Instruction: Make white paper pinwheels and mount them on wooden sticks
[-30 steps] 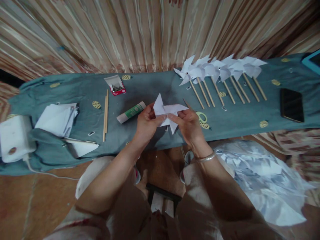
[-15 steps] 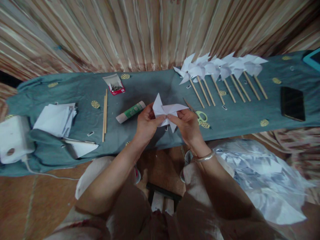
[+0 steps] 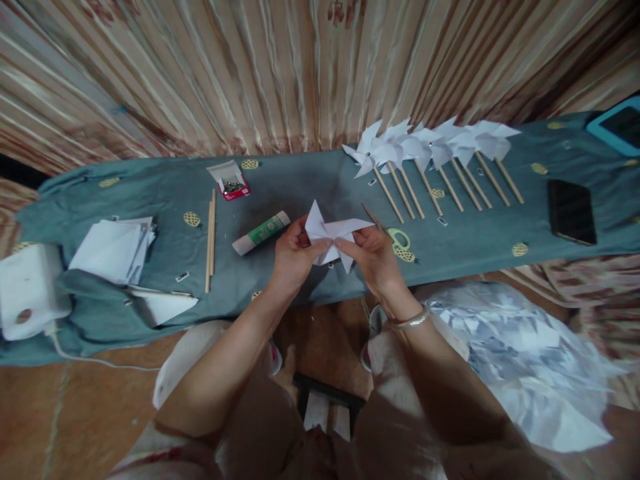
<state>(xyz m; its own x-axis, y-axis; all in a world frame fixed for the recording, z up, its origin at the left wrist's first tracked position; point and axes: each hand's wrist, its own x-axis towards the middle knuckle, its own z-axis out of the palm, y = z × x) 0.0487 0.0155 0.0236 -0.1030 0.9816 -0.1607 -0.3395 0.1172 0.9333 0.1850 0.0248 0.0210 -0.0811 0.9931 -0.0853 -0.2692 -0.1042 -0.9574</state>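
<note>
Both hands hold a white paper pinwheel [image 3: 334, 231] over the front part of the table, its folded points sticking out around the middle. My left hand [image 3: 296, 257] grips its left side, with the thumb pressed near the centre. On the right side, my right hand [image 3: 374, 259] pinches the paper, its thumb also close to the centre. Just left of my left hand lies a green and white glue stick [image 3: 262, 232]. Scissors [image 3: 399, 240] with light green handles rest beyond my right hand, partly covered by it.
Several finished pinwheels on sticks [image 3: 433, 147] lie in a row at the back right. A small red box of metal pins [image 3: 233, 185], two wooden sticks [image 3: 211, 240] and a paper stack [image 3: 114, 248] are to the left. A phone [image 3: 573, 211] lies right; a plastic bag of paper scraps [image 3: 520, 353] sits below.
The view has tilted and shifted slightly, so the table things appear a little lower. Both hands keep their pinch on the paper pinwheel, with hardly any change in grip.
</note>
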